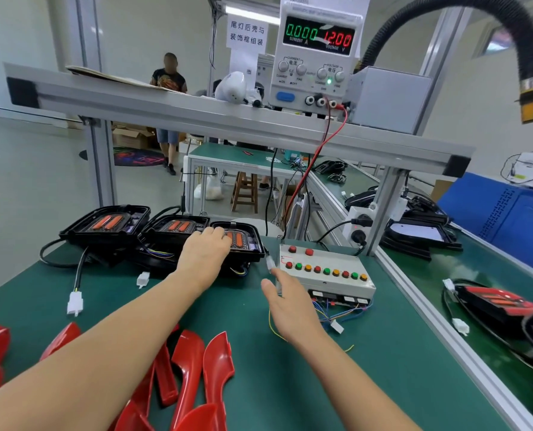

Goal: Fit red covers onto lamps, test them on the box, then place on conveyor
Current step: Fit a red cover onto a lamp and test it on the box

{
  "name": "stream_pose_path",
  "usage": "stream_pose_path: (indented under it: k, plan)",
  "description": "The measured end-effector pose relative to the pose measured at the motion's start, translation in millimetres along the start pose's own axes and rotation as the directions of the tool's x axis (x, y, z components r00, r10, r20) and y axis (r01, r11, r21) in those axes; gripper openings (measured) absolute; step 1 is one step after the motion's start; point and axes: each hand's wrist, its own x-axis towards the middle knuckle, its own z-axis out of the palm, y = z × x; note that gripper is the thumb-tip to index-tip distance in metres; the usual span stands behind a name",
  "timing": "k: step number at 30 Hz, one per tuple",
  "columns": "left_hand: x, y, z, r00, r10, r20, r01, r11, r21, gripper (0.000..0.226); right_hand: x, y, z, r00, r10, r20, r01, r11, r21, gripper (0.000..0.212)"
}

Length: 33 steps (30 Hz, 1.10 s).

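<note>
Left hand (207,248) rests on the rightmost lamp (238,244) at the table's (290,384) back; right hand (287,301) hovers loose, perhaps pinching its connector (270,262). A hasty tug could snag the wires.

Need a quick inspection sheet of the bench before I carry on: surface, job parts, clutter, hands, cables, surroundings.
Surface: green mat on an aluminium-framed bench.
Job's things: three black lamps in a row at the back; red covers heaped near the front; test box with coloured buttons to the right; a covered lamp on the conveyor.
Clutter: nothing seen.
Hands: left hand rests on the rightmost lamp; right hand open, beside the box.
Cables: lamp leads with white plugs on the mat; loose coloured wires under the box.
Surroundings: power supply on the shelf reads 12.00 V, 0.000 A; a person stands beyond.
</note>
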Motion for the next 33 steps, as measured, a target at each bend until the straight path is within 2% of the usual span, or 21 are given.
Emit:
stream_pose_path:
  k: [1,4,7,9,11,14,16,19,21,23,26,27,30,33]
  plan:
    - [-1.2,0.5,-2.3,1.000,0.004,-0.017,-0.004,1.000,-0.014,0.027,2.0,-1.5,-0.2,1.000,0.003,-0.008,-0.003,1.000,0.006,0.050]
    - [-8.2,1.9,-11.2,0.981,0.081,-0.179,-0.093,0.994,-0.060,0.031,8.9,-3.2,-0.8,0.999,0.034,0.000,-0.034,0.997,0.067,0.046]
    - [-18.7,1.8,-20.0,0.957,0.104,-0.270,-0.136,0.985,-0.106,0.040,10.7,-6.1,-2.4,0.995,0.101,0.011,-0.101,0.977,0.188,0.029]
    - [-25.8,1.8,-21.6,0.946,0.111,-0.305,-0.159,0.978,-0.136,0.038,13.4,-7.1,-4.7,0.987,0.160,0.003,-0.152,0.934,0.322,0.035]
    - [-33.6,3.7,-24.0,0.933,0.099,-0.345,-0.168,0.970,-0.175,0.035,15.7,-8.5,-7.7,0.964,0.261,0.048,-0.248,0.821,0.514,0.045]
    - [-48.7,10.1,-28.9,0.892,0.111,-0.439,-0.224,0.951,-0.214,0.028,20.0,-8.4,-11.2,0.937,0.280,0.208,-0.327,0.495,0.805,0.037]
    - [-59.7,15.7,-31.0,0.859,0.161,-0.486,-0.291,0.934,-0.206,0.024,20.7,-6.8,-13.0,0.929,0.268,0.255,-0.335,0.315,0.888,0.035]
    - [-73.6,23.4,-36.6,0.827,0.217,-0.518,-0.363,0.910,-0.199,0.025,16.4,-2.1,-15.5,0.924,0.264,0.278,-0.344,0.249,0.905,0.026]
    - [-78.5,26.7,-40.5,0.829,0.191,-0.526,-0.372,0.890,-0.263,0.026,12.2,2.3,-18.1,0.919,0.278,0.281,-0.347,0.228,0.910,0.021]
    - [-80.7,27.3,-40.5,0.864,0.110,-0.491,-0.365,0.809,-0.462,0.030,8.0,7.3,-21.6,0.916,0.293,0.272,-0.340,0.213,0.916,0.017]
    - [-81.1,18.5,-40.0,0.955,0.004,-0.296,-0.230,0.638,-0.734,0.065,1.2,16.6,-28.4,0.916,0.315,0.250,-0.316,0.180,0.931,0.016]
    - [-80.6,13.2,-37.8,0.973,-0.009,-0.231,-0.172,0.639,-0.750,0.074,-1.1,19.6,-31.7,0.915,0.320,0.246,-0.308,0.162,0.938,0.016]
    - [-76.1,-3.6,-26.9,0.999,0.016,-0.046,-0.040,0.797,-0.603,0.081,-8.0,27.7,-40.5,0.915,0.321,0.246,-0.291,0.099,0.952,0.016]
    - [-71.6,-8.1,-11.7,0.990,0.084,0.111,-0.017,0.865,-0.501,0.077,-16.5,34.0,-46.3,0.917,0.281,0.282,-0.313,0.068,0.947,0.017]
